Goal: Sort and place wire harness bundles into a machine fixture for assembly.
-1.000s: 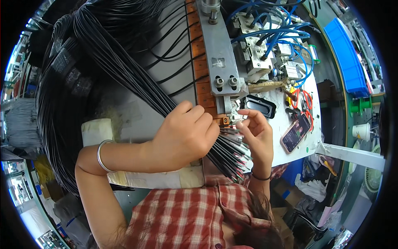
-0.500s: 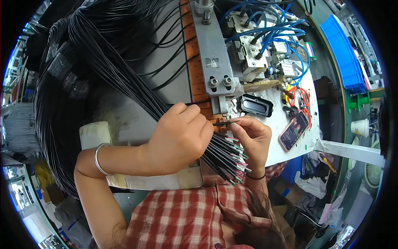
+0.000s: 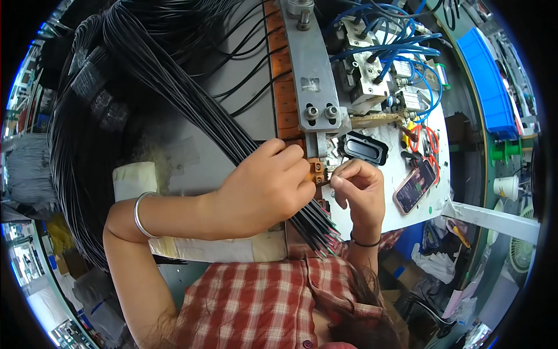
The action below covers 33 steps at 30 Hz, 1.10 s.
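My left hand [image 3: 270, 181] is closed around a thick bundle of thin black cables [image 3: 212, 125]. Below that fist the cable ends [image 3: 318, 230] fan out, with small green, white and pink inner wires at their tips. The fingertips of my right hand [image 3: 361, 189] pinch a black cable, mostly hidden, beside an orange block [image 3: 317, 170] with small metal fittings. This block sits at the near end of a row of orange blocks [image 3: 285, 96], under a steel clamp plate [image 3: 317, 70].
Blue air tubes [image 3: 401, 49] run to metal valves behind. A black tray [image 3: 365, 149], a phone [image 3: 415, 186] and red-handled pliers [image 3: 431, 145] lie on the white table at right. A blue bin [image 3: 485, 81] stands farther right; a padded block [image 3: 203, 249] lies in front.
My view has shifted, so the bench appears slightly more to the right. My left fist has moved nearer the orange block, and the cable between my hands shows less.
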Tool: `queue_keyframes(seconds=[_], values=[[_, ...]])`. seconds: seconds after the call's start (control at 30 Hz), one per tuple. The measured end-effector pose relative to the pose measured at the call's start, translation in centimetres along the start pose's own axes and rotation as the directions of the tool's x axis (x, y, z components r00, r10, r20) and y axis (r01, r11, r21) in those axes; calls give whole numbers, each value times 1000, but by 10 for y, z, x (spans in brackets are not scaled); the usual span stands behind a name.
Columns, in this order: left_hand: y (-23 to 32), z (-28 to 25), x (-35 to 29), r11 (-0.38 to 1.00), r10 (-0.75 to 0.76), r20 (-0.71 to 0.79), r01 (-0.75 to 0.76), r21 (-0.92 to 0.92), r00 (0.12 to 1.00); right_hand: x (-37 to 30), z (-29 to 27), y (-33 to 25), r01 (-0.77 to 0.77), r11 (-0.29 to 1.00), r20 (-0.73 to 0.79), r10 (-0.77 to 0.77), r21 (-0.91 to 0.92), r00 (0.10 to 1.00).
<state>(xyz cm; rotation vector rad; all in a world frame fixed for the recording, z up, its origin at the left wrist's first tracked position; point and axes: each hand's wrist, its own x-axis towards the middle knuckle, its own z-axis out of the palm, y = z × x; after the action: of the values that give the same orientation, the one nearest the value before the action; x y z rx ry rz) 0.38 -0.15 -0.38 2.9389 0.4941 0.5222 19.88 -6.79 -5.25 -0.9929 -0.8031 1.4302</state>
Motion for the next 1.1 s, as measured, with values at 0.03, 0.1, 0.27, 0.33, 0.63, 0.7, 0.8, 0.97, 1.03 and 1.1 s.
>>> queue_keyframes(seconds=[0.03,0.1,0.27,0.33,0.63,0.7,0.8,0.97,1.03,1.1], values=[[0,0,0,1000,17,-16,-17,15,1000,0,0,2,-7,997,-44,4,-78,999],[1,-1,0,999,35,-33,-34,30,999,0,-2,5,-28,973,-134,-3,-229,991],[4,-4,-1,996,-49,-13,50,71,999,6,-2,8,-148,987,-80,143,-63,986],[4,-4,-3,995,-65,37,62,75,997,9,-10,5,-212,969,-6,213,-126,977],[1,-3,-1,984,-54,-29,59,168,998,-2,4,0,-39,954,-173,-14,-299,985],[1,-6,-1,993,-61,15,59,107,998,-2,8,0,25,953,-133,-68,-301,989],[1,-8,-1,997,-54,24,52,61,998,-2,11,-1,151,942,-62,-177,-298,982],[1,-8,-2,999,-29,5,29,45,1000,-6,14,-1,90,952,-165,-143,-294,976],[1,-7,-1,999,-22,8,22,50,1000,-8,16,-1,43,963,-191,-96,-265,977],[1,-7,-1,998,-69,-48,68,-12,996,-9,16,-2,17,974,-196,-63,-225,979]])
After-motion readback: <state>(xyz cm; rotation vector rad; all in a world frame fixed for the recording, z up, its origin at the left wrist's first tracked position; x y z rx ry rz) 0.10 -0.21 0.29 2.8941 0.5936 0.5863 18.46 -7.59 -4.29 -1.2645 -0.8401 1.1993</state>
